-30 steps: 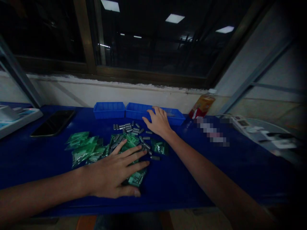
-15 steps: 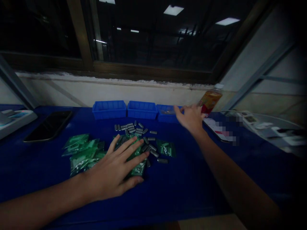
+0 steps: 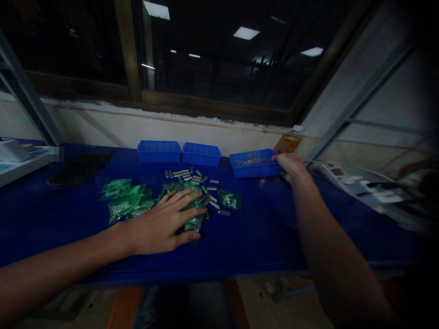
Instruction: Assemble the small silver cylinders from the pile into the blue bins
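Three trays (image 3: 158, 152) stand behind the metal pins (image 3: 192, 176), with packets (image 3: 125, 198) left of them.

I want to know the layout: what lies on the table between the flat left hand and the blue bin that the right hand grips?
In the head view, loose metal pins, one small green bag, then bare blue table.

The scene is dim, with a heavy blue cast over the surface (image 3: 260, 237). What light there is comes from ceiling panels (image 3: 245, 33) mirrored as bright white patches in the dark window (image 3: 212, 59) at the far side. Corners fall off to near black, most strongly at the right and near edges. Straight frame lines bow outward toward the edges. A blocky pixelated patch (image 3: 77, 167) sits at the far left. The near right forearm (image 3: 329, 256) is soft and murky.
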`<state>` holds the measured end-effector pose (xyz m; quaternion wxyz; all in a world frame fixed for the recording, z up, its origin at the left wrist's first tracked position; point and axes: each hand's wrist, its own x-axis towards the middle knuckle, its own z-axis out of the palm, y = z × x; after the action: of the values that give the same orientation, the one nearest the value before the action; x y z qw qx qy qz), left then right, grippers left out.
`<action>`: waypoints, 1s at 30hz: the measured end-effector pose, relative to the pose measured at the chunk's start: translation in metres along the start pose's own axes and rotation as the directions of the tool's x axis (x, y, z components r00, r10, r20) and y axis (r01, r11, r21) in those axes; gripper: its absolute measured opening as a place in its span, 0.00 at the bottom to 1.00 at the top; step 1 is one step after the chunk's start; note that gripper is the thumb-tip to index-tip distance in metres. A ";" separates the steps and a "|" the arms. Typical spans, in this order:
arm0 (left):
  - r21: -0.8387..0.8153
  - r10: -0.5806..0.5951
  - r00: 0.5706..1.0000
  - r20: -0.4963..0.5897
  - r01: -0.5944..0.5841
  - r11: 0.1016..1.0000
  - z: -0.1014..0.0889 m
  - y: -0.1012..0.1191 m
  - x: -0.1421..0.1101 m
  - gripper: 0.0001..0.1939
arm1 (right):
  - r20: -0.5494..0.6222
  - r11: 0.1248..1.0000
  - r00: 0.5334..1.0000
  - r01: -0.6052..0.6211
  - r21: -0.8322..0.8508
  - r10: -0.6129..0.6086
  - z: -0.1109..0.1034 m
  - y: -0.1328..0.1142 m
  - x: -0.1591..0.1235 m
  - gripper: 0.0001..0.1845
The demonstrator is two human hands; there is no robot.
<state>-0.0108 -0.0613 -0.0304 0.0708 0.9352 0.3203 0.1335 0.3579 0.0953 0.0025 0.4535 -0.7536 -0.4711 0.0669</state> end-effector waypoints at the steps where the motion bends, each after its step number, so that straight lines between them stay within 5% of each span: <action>1: -0.001 0.003 1.000 -0.004 -0.003 1.000 0.000 0.000 0.000 0.25 | -0.010 0.998 0.998 -0.056 0.025 0.057 -0.006 -0.005 -0.003 0.03; 3: -0.001 0.003 1.000 -0.004 -0.003 1.000 0.000 0.000 0.000 0.25 | -0.125 0.998 0.990 -0.060 -0.004 0.059 -0.015 -0.015 -0.011 0.03; 6: 0.003 0.003 1.000 0.009 -0.003 1.000 -0.002 -0.001 0.001 0.26 | -0.267 0.986 0.956 0.086 -0.142 -0.122 -0.015 -0.032 -0.029 0.05; 11: 0.025 0.002 1.000 0.031 -0.002 1.000 -0.005 -0.001 0.000 0.25 | -0.237 0.905 0.892 0.313 -0.289 -0.385 -0.001 -0.061 -0.063 0.05; 17: 0.091 -0.002 1.000 0.026 -0.001 0.996 0.003 0.004 0.005 0.26 | -0.160 0.815 0.820 0.484 -0.317 -0.549 0.013 -0.076 -0.091 0.05; 26: 0.082 -0.016 1.000 0.010 0.015 0.997 0.007 -0.001 0.012 0.25 | -0.079 0.609 0.627 0.707 -0.359 -0.775 0.033 -0.079 -0.112 0.09; 30: 0.069 -0.009 1.000 0.003 0.009 0.998 0.005 -0.001 0.007 0.25 | -0.197 0.530 0.492 0.795 -0.295 -0.848 0.036 -0.075 -0.105 0.05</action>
<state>-0.0046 -0.0562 -0.0339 0.0399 0.9358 0.3289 0.1204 0.2326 0.0471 0.0034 0.4350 -0.4712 -0.6979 -0.3189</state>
